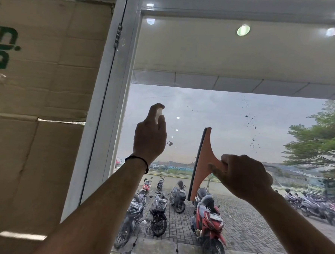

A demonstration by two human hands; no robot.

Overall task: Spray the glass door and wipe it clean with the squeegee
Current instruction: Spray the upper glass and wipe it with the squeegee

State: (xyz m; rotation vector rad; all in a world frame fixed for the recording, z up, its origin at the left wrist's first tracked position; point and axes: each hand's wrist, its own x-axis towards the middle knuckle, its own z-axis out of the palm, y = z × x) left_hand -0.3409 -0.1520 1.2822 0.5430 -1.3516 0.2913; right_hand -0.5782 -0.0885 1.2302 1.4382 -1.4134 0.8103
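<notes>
Here, two bare hands are raised in front of one glass door point(212, 113) set in a white frame point(124, 85). The left hand point(150, 137), with a black band point(141, 161) on its wrist, is curled around one small pale spray bottle point(159, 113), forefinger hooked over its top; whether the bottle has liquid in it cannot be told. The right hand point(241, 175) grips the handle of one orange squeegee point(201, 163), whose dark blade stands nearly upright, near the middle of the pane. Dark specks dot the glass in two loose clusters, one just right of the bottle, one toward the pane's upper right. Flattened cardboard point(43, 101) with green lettering covers the panel beyond the door's left edge. Through the glass, several parked motorbikes point(209, 224) stand on paving; their number is unclear.
</notes>
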